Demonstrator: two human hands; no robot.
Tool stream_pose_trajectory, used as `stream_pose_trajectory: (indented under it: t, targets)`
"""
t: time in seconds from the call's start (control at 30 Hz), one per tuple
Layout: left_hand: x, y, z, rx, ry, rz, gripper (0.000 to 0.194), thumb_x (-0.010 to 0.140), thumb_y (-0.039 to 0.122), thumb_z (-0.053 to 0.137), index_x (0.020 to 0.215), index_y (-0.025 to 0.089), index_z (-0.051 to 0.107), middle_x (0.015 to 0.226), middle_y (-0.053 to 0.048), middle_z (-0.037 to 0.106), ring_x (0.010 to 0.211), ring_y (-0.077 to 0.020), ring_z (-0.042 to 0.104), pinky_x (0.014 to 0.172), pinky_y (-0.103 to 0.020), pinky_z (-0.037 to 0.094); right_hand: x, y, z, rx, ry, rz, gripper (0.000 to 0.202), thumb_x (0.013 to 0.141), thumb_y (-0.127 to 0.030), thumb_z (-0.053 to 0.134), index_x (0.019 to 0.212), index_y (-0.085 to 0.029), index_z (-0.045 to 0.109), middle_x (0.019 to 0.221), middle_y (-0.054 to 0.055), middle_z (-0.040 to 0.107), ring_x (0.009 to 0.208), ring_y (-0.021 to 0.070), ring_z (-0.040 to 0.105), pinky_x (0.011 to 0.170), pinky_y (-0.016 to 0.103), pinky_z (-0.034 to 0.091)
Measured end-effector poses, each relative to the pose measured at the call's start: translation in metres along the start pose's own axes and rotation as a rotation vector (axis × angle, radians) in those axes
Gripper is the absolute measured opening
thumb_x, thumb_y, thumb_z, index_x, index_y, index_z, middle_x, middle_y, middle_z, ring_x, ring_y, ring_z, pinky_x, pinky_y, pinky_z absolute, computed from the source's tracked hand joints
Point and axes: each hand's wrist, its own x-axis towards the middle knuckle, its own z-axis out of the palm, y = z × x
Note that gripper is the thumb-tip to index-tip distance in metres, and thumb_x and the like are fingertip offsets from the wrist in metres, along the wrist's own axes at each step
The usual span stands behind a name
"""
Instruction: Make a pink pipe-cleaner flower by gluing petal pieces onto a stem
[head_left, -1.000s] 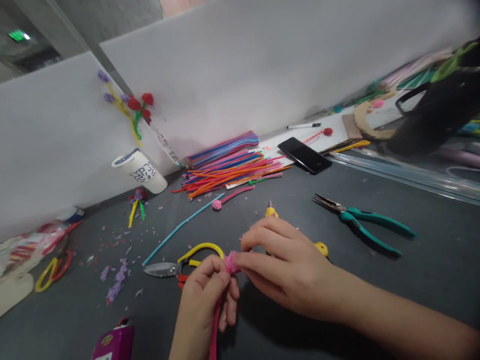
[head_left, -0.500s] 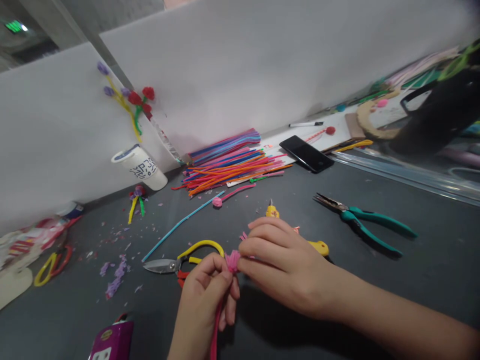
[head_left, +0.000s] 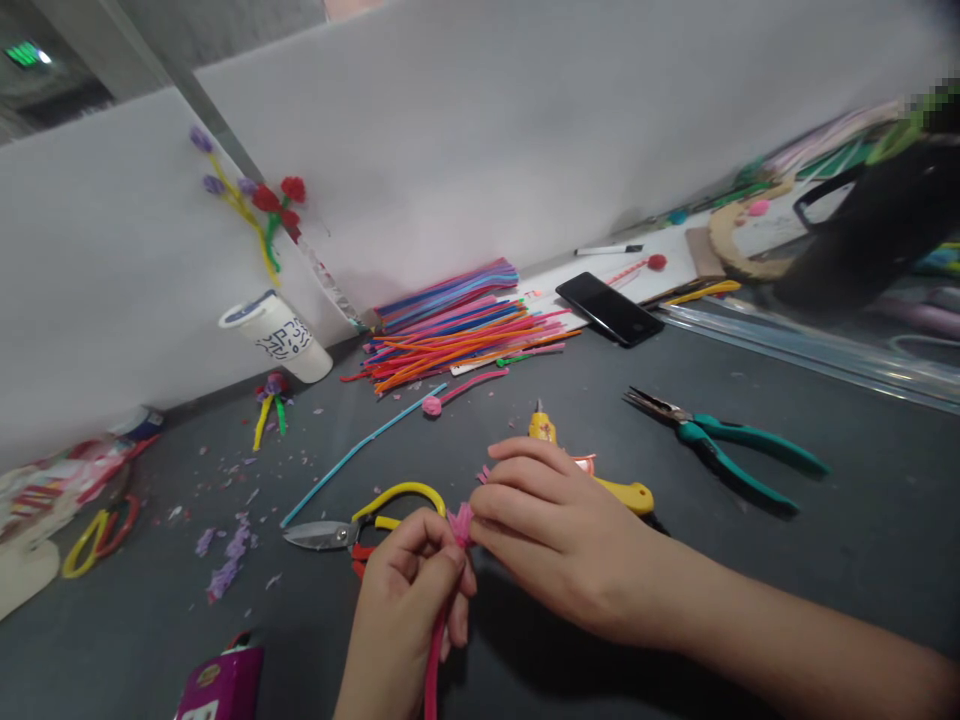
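My left hand point(head_left: 409, 590) is closed around a pink pipe cleaner flower point(head_left: 460, 522), gripping it just below its head. Its long pink stem point(head_left: 433, 665) hangs down past my palm. From the right, my right hand point(head_left: 566, 545) pinches the flower's petals with its fingertips; the thumb is hidden. Behind my left hand lie scissors point(head_left: 322, 536) with yellow and red handles, blades pointing left. A yellow glue gun point(head_left: 630, 496) is partly covered by my right hand, its nozzle showing beyond the fingers.
Green-handled pliers point(head_left: 739, 450) lie to the right, near a black phone point(head_left: 609, 308). Behind are a pile of coloured pipe cleaners point(head_left: 457, 340) and a paper cup point(head_left: 285, 340). Purple fuzz scraps point(head_left: 231, 560) and a purple box point(head_left: 221, 685) are on the left.
Both hands stay on the pink flower, with the right fingers shifting slightly at its petals. The whole view has shifted a little.
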Motion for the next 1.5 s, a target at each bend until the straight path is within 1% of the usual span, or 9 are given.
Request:
stream_pose_trajectory:
  t: [0.57, 0.7, 0.83, 0.97, 1.03, 1.1, 1.23, 1.33, 1.5]
  targets:
    - [0.003, -0.003, 0.002, -0.05, 0.024, 0.02, 0.02, 0.07, 0.027, 0.065, 0.059, 0.016, 0.051, 0.046, 0.006, 0.056, 0.027, -0.0011, 0.037, 0.031, -0.011, 0.023, 0.0, 0.001, 0.006, -0.081, 0.012, -0.009, 0.026, 0.093, -0.01, 0.044, 0.077, -0.014, 0.063, 0.08, 0.003, 0.061, 0.082, 0.0184, 0.049, 0.102, 0.039, 0.034]
    - [0.004, -0.004, 0.001, -0.113, 0.026, 0.049, 0.021, 0.071, 0.028, 0.067, 0.06, 0.016, 0.054, 0.046, 0.005, 0.056, 0.029, -0.0015, 0.039, 0.031, -0.011, 0.024, 0.002, 0.0, 0.001, -0.006, 0.051, 0.036, 0.021, 0.092, -0.009, 0.046, 0.081, -0.014, 0.064, 0.082, 0.003, 0.063, 0.081, 0.0172, 0.05, 0.101, 0.038, 0.036]
    - [0.005, -0.01, -0.006, -0.178, 0.067, 0.244, 0.019, 0.074, 0.031, 0.071, 0.067, 0.016, 0.061, 0.058, 0.001, 0.066, 0.035, -0.004, 0.047, 0.038, -0.015, 0.037, 0.005, -0.004, -0.013, 0.182, 0.184, 0.189, 0.01, 0.087, -0.011, 0.054, 0.091, -0.013, 0.063, 0.089, 0.006, 0.062, 0.086, 0.0171, 0.052, 0.092, 0.037, 0.042]
    - [0.005, -0.019, -0.011, -0.01, 0.301, 0.687, 0.003, 0.079, 0.022, 0.068, 0.077, 0.021, 0.067, 0.072, 0.0, 0.071, 0.051, -0.01, 0.06, 0.05, -0.02, 0.05, 0.007, -0.011, -0.017, 0.353, 0.245, 0.358, 0.008, 0.082, -0.008, 0.057, 0.079, -0.015, 0.062, 0.082, 0.003, 0.06, 0.079, 0.0146, 0.054, 0.077, 0.029, 0.045]
    - [0.005, -0.023, -0.012, 0.152, 0.382, 0.939, 0.01, 0.079, 0.013, 0.065, 0.081, 0.022, 0.07, 0.077, 0.001, 0.073, 0.064, -0.0117, 0.066, 0.061, -0.02, 0.054, 0.008, -0.016, -0.013, 0.466, 0.233, 0.431, 0.008, 0.08, -0.007, 0.06, 0.077, -0.015, 0.061, 0.081, 0.003, 0.06, 0.08, 0.0137, 0.056, 0.074, 0.025, 0.045]
    - [0.005, -0.028, -0.013, 0.234, 0.408, 1.113, 0.019, 0.078, 0.006, 0.064, 0.086, 0.022, 0.07, 0.081, 0.002, 0.073, 0.074, -0.0126, 0.068, 0.073, -0.022, 0.055, 0.008, -0.02, -0.009, 0.517, 0.241, 0.453, 0.008, 0.079, -0.008, 0.061, 0.076, -0.015, 0.061, 0.079, 0.002, 0.06, 0.08, 0.0135, 0.057, 0.072, 0.024, 0.046]
    - [0.004, -0.035, -0.011, 0.202, 0.346, 1.107, 0.031, 0.077, 0.0, 0.062, 0.093, 0.025, 0.07, 0.089, 0.002, 0.072, 0.084, -0.0151, 0.067, 0.079, -0.028, 0.054, 0.005, -0.024, -0.007, 0.335, 0.321, 0.306, 0.007, 0.084, -0.011, 0.057, 0.08, -0.015, 0.062, 0.079, 0.003, 0.061, 0.074, 0.0147, 0.053, 0.07, 0.028, 0.044]
    - [0.003, -0.038, -0.01, 0.207, 0.345, 1.095, 0.034, 0.076, -0.002, 0.061, 0.094, 0.026, 0.07, 0.091, 0.002, 0.072, 0.085, -0.015, 0.066, 0.079, -0.027, 0.054, 0.003, -0.023, -0.008, 0.198, 0.315, 0.192, 0.009, 0.087, -0.012, 0.054, 0.083, -0.013, 0.062, 0.079, 0.004, 0.061, 0.072, 0.0152, 0.049, 0.069, 0.03, 0.042]
    - [0.003, -0.039, -0.009, 0.254, 0.333, 1.114, 0.035, 0.075, -0.003, 0.061, 0.094, 0.025, 0.07, 0.093, 0.001, 0.072, 0.086, -0.0154, 0.067, 0.078, -0.027, 0.054, 0.003, -0.021, -0.007, 0.18, 0.325, 0.165, 0.01, 0.089, -0.012, 0.055, 0.083, -0.011, 0.063, 0.078, 0.005, 0.062, 0.071, 0.0154, 0.048, 0.069, 0.03, 0.041]
